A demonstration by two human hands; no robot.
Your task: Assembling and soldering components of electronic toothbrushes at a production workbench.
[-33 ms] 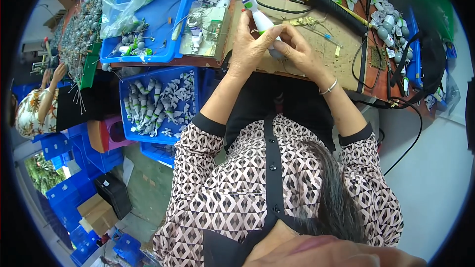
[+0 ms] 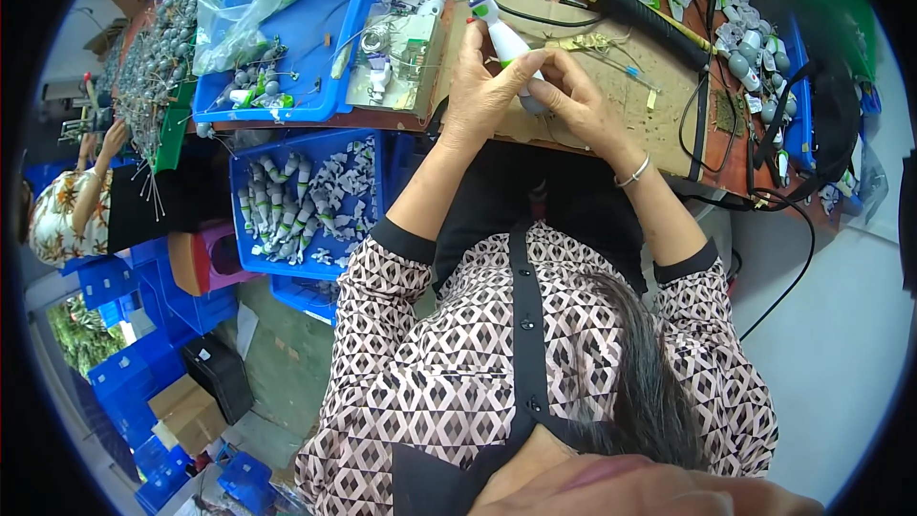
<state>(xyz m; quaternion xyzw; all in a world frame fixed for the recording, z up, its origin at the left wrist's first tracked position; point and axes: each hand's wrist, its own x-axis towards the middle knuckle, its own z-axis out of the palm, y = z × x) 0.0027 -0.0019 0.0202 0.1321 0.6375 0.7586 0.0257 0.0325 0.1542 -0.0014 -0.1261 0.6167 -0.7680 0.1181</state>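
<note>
Both hands hold a white plastic toy piece [image 2: 508, 42] above the cardboard-covered front of the bench. It has a slim tapering body, green and purple trim at its upper end and a grey rounded lower end. Wrapped along its left side is my left hand [image 2: 475, 94], thumb across the lower body. My right hand [image 2: 580, 103], with a bracelet on the wrist, pinches the piece near its grey end. The fingers partly cover that end, so what the fingertips press on is hidden.
Left of my hands lie a pale block [image 2: 396, 72] with a small white figure, and a blue tray [image 2: 277, 115]. A lower blue bin [image 2: 308, 269] holds several similar pieces. A black-handled tool [image 2: 642, 19] with cables lies behind. Another person [image 2: 72, 215] works far left.
</note>
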